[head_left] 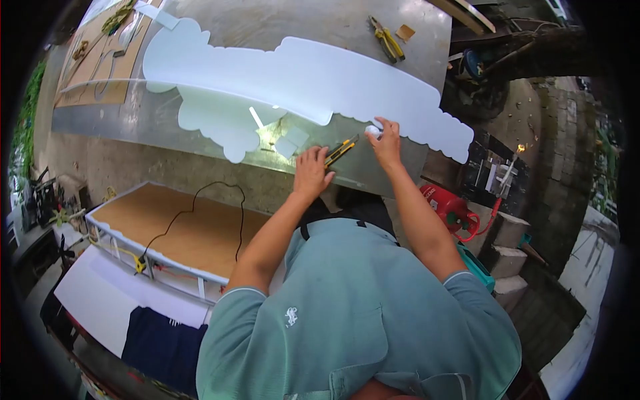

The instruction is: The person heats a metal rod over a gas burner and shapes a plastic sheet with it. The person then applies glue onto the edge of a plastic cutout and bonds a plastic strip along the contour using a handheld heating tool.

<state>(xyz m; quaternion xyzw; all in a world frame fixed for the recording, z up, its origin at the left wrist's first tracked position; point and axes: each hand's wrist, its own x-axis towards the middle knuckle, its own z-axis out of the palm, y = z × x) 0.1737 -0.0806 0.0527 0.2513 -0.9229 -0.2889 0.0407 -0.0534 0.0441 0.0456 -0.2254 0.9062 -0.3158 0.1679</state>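
A long white sheet (pixel 300 70) with scalloped edges lies across the metal table (pixel 267 163). My left hand (pixel 311 172) rests at the table's near edge, fingers bent, beside a yellow and black utility knife (pixel 342 151); whether it grips the knife is unclear. To the right, my right hand (pixel 387 142) pinches a small white object (pixel 373 131) between thumb and fingers, close to the sheet's scalloped lower edge. Small pale pieces (pixel 292 141) and a narrow white strip (pixel 256 118) lie left of the knife, near a bright patch of light.
Pliers (pixel 387 40) and a small brown scrap (pixel 405 33) lie at the table's far side. Brown board (pixel 107 67) is at the far left. A red tank (pixel 443 205) stands below right. Nearer left, a brown-topped frame (pixel 180 220) carries a black cable.
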